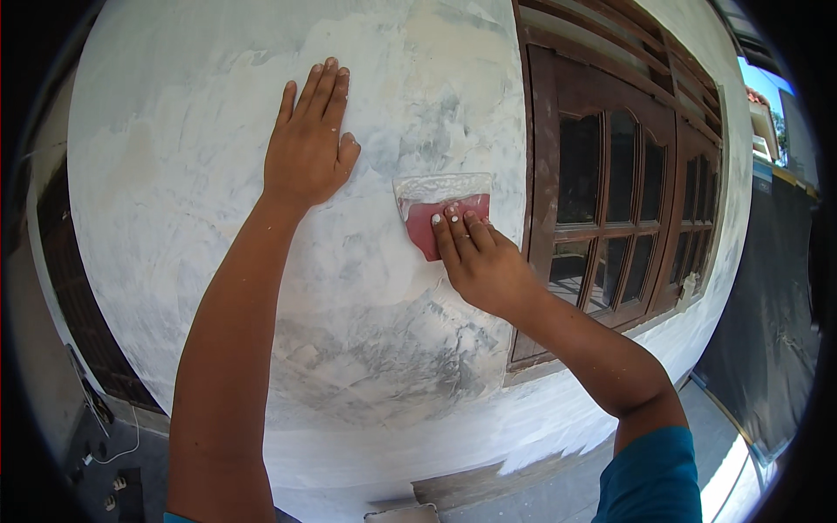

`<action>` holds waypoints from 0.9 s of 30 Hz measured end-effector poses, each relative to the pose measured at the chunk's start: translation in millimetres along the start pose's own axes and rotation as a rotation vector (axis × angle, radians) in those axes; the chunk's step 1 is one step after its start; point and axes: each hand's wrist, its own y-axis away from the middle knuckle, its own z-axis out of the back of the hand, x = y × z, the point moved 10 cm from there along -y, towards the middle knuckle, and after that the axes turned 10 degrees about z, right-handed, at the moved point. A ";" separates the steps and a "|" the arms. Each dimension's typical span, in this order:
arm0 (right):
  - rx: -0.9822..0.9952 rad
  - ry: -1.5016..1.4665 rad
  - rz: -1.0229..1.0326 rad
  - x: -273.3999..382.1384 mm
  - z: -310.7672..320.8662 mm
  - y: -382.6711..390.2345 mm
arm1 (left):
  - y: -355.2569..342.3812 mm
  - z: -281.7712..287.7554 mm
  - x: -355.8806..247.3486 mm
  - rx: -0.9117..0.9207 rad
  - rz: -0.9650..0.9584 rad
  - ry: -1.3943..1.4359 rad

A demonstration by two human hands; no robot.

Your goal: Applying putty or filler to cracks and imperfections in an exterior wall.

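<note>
My right hand point(484, 261) grips a red putty scraper point(421, 228) with its fingers pressed over the face. White paste coats the scraper's wide upper edge, which lies against the wall point(375, 288). The wall's surface is patchy white and grey, with rougher dark smears below the scraper. My left hand point(309, 144) rests flat on the wall, higher up and to the left, fingers stretched out and thumb apart. White specks dot the fingers of both hands.
Right of the scraper is a brown wooden window point(610, 183) with glass panes and a protruding frame. A dark sheet point(763, 305) hangs at the far right. On the floor at lower left lies a white cable point(131, 444). A dark doorway point(83, 296) stands at the left.
</note>
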 end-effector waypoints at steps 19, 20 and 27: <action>-0.076 0.023 -0.056 -44.2 -14.0 -28.7 | -2.9 2.7 0.2 -0.005 0.006 0.016; -0.028 0.030 0.011 -15.5 -14.0 -12.5 | -2.4 1.7 0.0 -0.012 0.001 0.010; -0.252 -0.104 -0.067 -78.1 67.7 -15.2 | -1.0 5.8 4.2 0.005 0.026 -0.008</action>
